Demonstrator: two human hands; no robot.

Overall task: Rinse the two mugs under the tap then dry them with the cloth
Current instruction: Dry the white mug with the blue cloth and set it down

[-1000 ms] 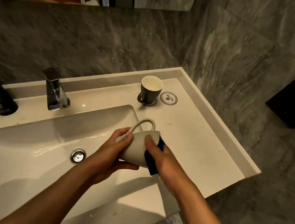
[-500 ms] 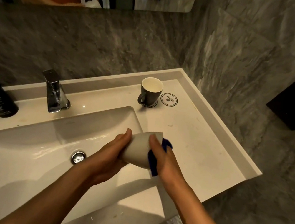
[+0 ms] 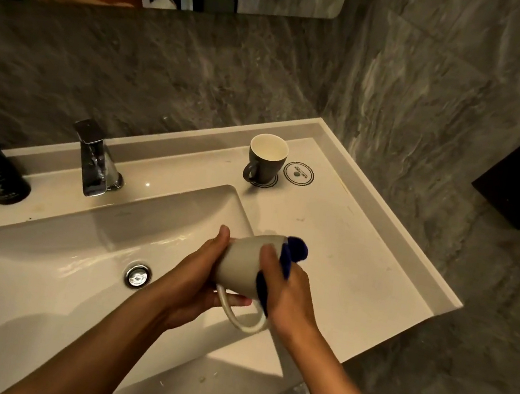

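White mug [image 3: 242, 264] lies on its side over the sink [image 3: 34, 262] edge, handle pointing down. I see my left hand [image 3: 194, 284] wrapped around its base, and my right hand [image 3: 287, 292] squeezing the blue cloth [image 3: 294, 252] against its mouth. Grey mug [image 3: 265, 158] stands upright on the counter [image 3: 360, 265], right of the tap [image 3: 94, 162].

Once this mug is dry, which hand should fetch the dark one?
Probably the right hand: the dark mug stands on the counter on its side. It holds the blue cloth, though.

Both forearms extended, left hand [image 3: 200, 276] and right hand [image 3: 287, 291] curled.
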